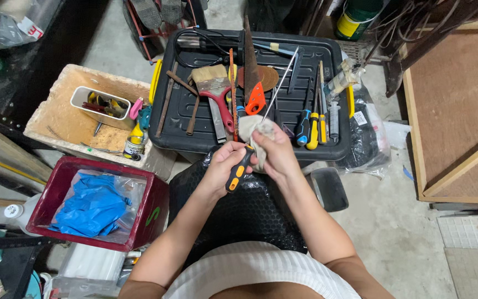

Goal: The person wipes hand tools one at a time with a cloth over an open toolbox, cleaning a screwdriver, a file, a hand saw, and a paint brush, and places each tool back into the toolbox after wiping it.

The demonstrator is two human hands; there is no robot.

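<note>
Two hands [250, 158], one black tray [327, 55], one paintbrush [212, 83], one red crate [156, 205], one syringe [334, 117].

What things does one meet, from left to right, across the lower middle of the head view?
Red crate with blue plastic bag → left hand holding screwdriver → right hand holding cloth → wooden board.

The left hand [225, 166] holds a screwdriver [239, 170]; the right hand [275, 152] rubs its rod with a cloth [253, 130]; a black tray [195, 124] of tools sits behind.
</note>
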